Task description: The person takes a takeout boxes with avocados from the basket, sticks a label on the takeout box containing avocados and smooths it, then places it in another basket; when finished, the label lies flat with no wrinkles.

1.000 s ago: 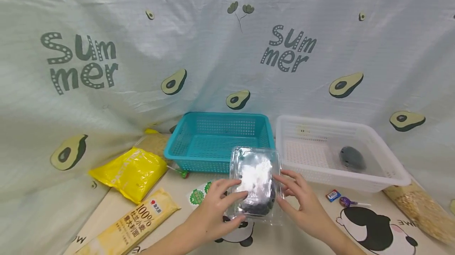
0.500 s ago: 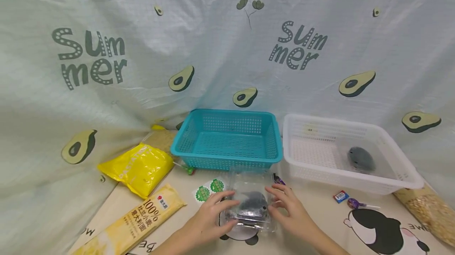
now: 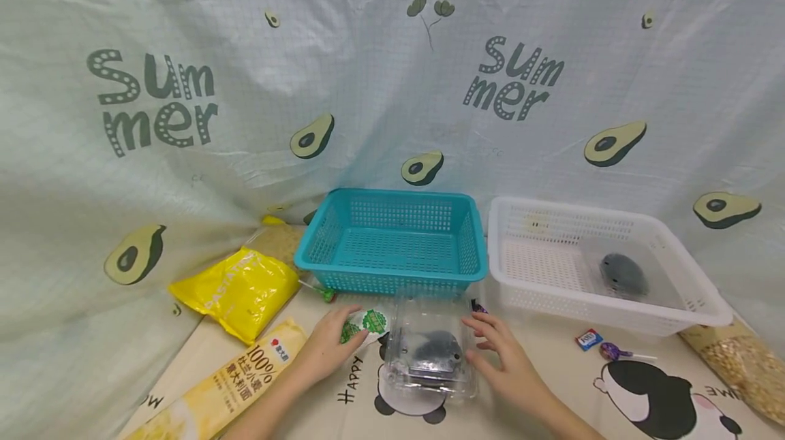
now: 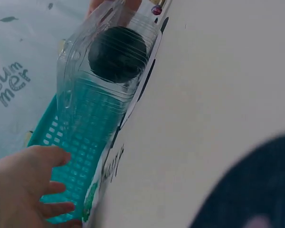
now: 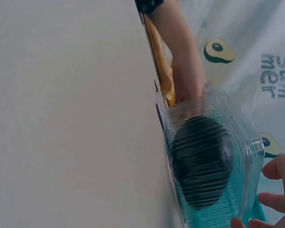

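Panda-printed cloth (image 3: 490, 419) spreads underneath. The left hand (image 3: 325, 353), fingers spread, is by green stickers (image 3: 375, 321); the right hand (image 3: 504, 362), fingers parted, is at the right edge of a clear container (image 3: 423, 314), contact unclear. It sits between the hands, holding a dark oval object (image 3: 438, 346). Beyond them stand a teal basket (image 3: 392, 270) and, farther right, a white basket (image 3: 595, 302).

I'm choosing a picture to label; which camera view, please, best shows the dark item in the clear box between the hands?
Right wrist: the dark item looks largest, its oval outline whole through the clear box. Left wrist shows it smaller and rounder; head shows it smallest.
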`<state>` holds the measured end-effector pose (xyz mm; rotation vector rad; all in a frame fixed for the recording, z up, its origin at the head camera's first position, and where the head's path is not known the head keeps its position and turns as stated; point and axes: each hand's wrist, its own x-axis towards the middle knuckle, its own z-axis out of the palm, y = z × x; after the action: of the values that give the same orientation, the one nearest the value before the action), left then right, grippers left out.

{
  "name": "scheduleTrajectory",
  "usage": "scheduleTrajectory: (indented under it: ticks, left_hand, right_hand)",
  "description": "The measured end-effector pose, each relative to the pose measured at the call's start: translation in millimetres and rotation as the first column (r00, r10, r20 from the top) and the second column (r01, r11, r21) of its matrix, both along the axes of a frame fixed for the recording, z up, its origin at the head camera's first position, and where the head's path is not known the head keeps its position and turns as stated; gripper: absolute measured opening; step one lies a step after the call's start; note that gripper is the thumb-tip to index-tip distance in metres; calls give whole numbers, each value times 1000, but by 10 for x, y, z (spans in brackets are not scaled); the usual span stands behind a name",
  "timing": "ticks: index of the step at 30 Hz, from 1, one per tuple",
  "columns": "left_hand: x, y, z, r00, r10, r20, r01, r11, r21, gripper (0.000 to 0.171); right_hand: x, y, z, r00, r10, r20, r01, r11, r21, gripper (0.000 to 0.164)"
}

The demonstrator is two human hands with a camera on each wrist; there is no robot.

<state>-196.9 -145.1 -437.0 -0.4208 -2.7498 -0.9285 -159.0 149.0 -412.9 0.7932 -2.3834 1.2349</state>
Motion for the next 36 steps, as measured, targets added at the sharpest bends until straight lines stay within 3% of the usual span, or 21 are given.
scheduleTrajectory:
  ticks: [3,8,11,14,18,23,26,29,31,33,36]
  left_hand:
    - [-57,-42,-85,999,33,28,-32,998,-59,54]
    - [-83,15,-169,1000,9,4,-8,984,-180,63]
    - [-89,56,-203,999,27,-25,-31,982,-185,58]
    - [-100,58,-207,998,54,-23,-57,990,-126,51]
    - [-78,41,-66,998,50,35,-51,998,39,41]
    - [77,61,345,999,37,37,-43,984,175,22]
    - [225,144,597,1000,-26,-9,27,976,217,20]
    - [347,282,759,980,-181,-87,196,953,229,21]
    - [395,379,807,951,-277,-140,302,931,207,22]
    - [420,459,823,926,-333,-175,363,915,178,22]
    - [436,531,817,919,-350,-179,378,914,150,23]
  right_hand:
    - [9,-18,8,1000,-6,-15,6,1000,-21,42]
    - [-56,30,-190,1000,4,-5,-5,999,-45,42]
    - [-88,64,-290,1000,17,14,-17,999,-41,41]
    - [-93,72,-308,1000,17,19,-17,999,-43,40]
    - [-81,71,-237,999,-41,-18,41,999,-3,42]
    - [-88,59,-51,986,-70,-151,79,996,52,46]
    - [-94,7,100,963,10,-269,-1,999,32,43]
    - [-100,-96,262,925,96,-369,-103,995,0,38]
    - [-104,-172,349,909,135,-395,-151,988,-10,34]
    - [-108,-234,405,908,150,-390,-172,985,-20,31]
    - [-120,-283,425,922,146,-360,-166,986,-26,26]
